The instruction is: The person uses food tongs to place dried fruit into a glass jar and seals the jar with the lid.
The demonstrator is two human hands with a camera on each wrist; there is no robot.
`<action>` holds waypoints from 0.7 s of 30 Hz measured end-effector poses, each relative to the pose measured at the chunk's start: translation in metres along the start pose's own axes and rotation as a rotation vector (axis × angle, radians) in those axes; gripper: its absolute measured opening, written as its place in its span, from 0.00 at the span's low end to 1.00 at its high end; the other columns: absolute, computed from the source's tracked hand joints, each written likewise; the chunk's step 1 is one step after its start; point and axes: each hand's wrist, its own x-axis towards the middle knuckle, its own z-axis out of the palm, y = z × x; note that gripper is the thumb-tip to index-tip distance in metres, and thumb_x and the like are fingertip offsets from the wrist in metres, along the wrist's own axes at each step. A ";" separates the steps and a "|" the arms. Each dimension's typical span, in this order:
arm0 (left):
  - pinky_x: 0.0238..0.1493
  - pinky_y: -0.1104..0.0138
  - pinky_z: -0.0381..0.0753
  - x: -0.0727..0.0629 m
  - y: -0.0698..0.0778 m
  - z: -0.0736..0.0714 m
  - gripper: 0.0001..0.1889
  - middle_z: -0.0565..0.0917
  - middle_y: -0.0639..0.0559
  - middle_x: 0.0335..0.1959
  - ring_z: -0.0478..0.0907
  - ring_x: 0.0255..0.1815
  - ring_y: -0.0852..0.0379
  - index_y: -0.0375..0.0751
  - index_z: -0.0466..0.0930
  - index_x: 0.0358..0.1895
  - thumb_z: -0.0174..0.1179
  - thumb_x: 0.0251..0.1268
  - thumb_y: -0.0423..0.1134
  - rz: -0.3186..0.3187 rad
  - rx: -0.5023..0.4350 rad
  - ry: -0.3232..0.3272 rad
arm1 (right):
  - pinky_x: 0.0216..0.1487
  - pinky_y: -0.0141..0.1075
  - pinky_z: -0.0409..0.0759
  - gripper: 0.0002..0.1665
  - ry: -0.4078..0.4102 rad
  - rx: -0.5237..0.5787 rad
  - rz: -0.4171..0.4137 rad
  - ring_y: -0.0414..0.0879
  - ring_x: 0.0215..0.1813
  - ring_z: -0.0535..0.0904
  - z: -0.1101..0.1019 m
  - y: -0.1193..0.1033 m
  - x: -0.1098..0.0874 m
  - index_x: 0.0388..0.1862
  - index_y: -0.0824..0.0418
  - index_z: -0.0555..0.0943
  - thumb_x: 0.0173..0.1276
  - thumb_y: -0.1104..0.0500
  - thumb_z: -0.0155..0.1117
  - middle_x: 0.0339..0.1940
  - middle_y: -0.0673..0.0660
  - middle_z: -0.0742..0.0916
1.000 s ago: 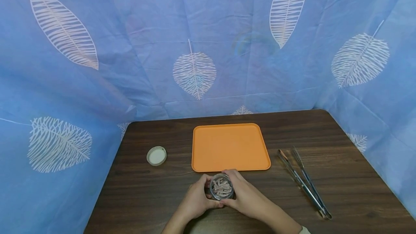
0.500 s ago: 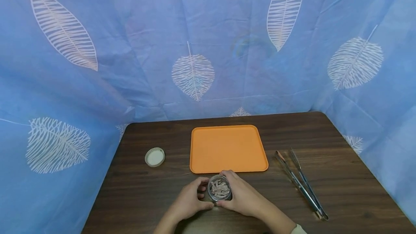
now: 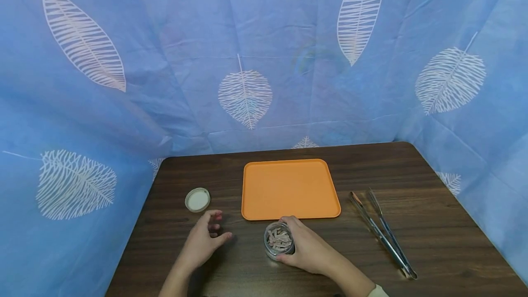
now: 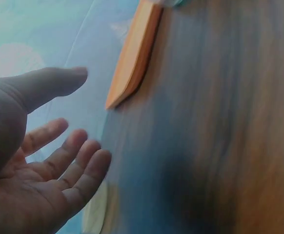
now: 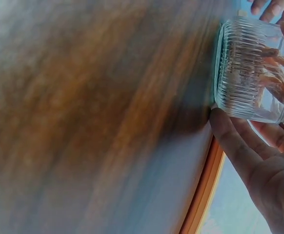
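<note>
A ribbed glass jar (image 3: 278, 241) stands on the table just in front of the orange tray, holding several pale brownish strips. My right hand (image 3: 308, 247) grips its right side, with the thumb in front and fingers behind. Seen from the right wrist, fingers (image 5: 237, 144) lie along the jar wall (image 5: 244, 73) near its base. My left hand (image 3: 201, 241) is off to the left of the jar and touches nothing. In the left wrist view, this hand (image 4: 49, 161) has its thumb and fingers spread apart. Beyond its fingertips a round jar lid (image 3: 198, 200) lies on the table, pale inside upward.
The orange tray (image 3: 290, 189) lies flat behind the jar. To the right, metal tongs (image 3: 385, 237) rest on the dark wood table (image 3: 445, 237), their arms spread away from me. A blue leaf-patterned cloth (image 3: 173, 58) hangs around the back and sides.
My left hand has let go of the jar and moved left, towards the lid. The right hand keeps its grip, and the jar stays in front of the tray.
</note>
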 end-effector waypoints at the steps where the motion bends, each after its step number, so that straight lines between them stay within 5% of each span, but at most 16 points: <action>1: 0.59 0.52 0.89 0.001 -0.001 -0.005 0.35 0.82 0.38 0.69 0.84 0.61 0.45 0.37 0.74 0.71 0.80 0.63 0.38 -0.006 0.003 0.021 | 0.64 0.52 0.86 0.54 -0.001 0.000 0.000 0.51 0.65 0.85 0.000 0.000 0.000 0.77 0.62 0.68 0.61 0.43 0.87 0.66 0.56 0.82; 5: 0.62 0.49 0.88 0.006 -0.002 -0.024 0.37 0.77 0.33 0.72 0.82 0.65 0.39 0.34 0.70 0.74 0.78 0.66 0.38 -0.032 0.022 0.083 | 0.64 0.52 0.86 0.54 -0.001 -0.005 -0.002 0.50 0.65 0.84 -0.001 0.001 0.000 0.76 0.61 0.68 0.61 0.42 0.87 0.65 0.56 0.82; 11: 0.67 0.45 0.84 0.013 -0.008 -0.047 0.38 0.71 0.31 0.76 0.78 0.70 0.34 0.34 0.66 0.77 0.75 0.71 0.40 -0.052 0.057 0.087 | 0.64 0.52 0.86 0.54 -0.009 0.001 0.000 0.51 0.65 0.84 -0.001 0.001 0.001 0.76 0.60 0.68 0.61 0.42 0.87 0.66 0.56 0.82; 18: 0.64 0.42 0.83 0.026 -0.016 -0.061 0.41 0.67 0.28 0.74 0.77 0.70 0.32 0.33 0.65 0.79 0.75 0.71 0.44 -0.053 0.104 0.085 | 0.65 0.53 0.85 0.54 -0.031 0.006 0.022 0.52 0.67 0.84 -0.002 0.000 0.001 0.78 0.59 0.67 0.62 0.40 0.85 0.68 0.56 0.81; 21: 0.68 0.35 0.77 0.034 -0.022 -0.065 0.44 0.63 0.26 0.79 0.69 0.76 0.27 0.34 0.63 0.81 0.76 0.70 0.46 -0.068 0.130 0.075 | 0.64 0.54 0.85 0.54 -0.040 0.015 0.028 0.52 0.67 0.84 -0.002 0.001 0.001 0.77 0.59 0.67 0.63 0.40 0.85 0.68 0.56 0.81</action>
